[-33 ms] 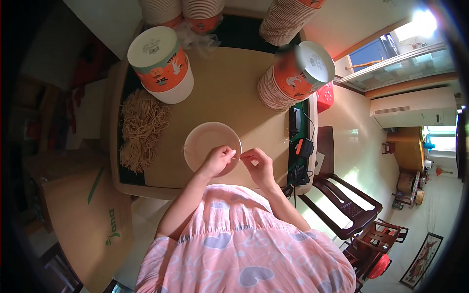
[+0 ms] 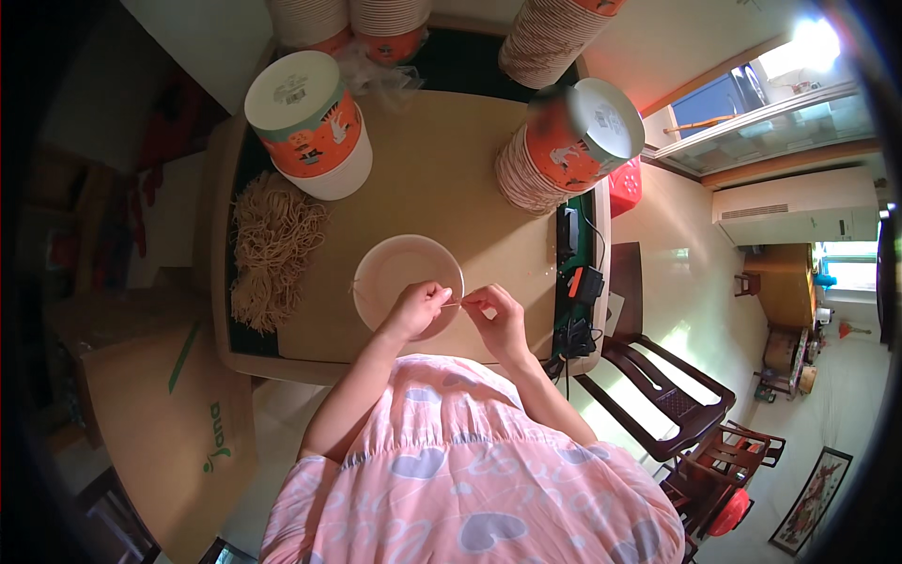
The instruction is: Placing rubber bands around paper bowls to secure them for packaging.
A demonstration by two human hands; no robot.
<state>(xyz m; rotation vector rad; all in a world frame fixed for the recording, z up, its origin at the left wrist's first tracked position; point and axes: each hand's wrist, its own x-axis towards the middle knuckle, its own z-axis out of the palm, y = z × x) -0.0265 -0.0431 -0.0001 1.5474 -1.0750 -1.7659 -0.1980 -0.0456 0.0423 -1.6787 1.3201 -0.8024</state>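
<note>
My left hand and my right hand meet over the near right rim of a white round paper tub. Both are closed in a pinch. Between the fingertips runs a short, thin string, with one hand at each side of it. The tub stands with its mouth up, and my left hand covers part of its opening. A small bit of string sticks out at the tub's left side. Left of the tub lies a large bundle of beige strings.
Upside-down stacks of orange-and-white paper tubs stand at the table's far left and far right, with more behind. Cables and a black-and-orange device lie along the right edge. A cardboard box stands left, a dark wooden chair right.
</note>
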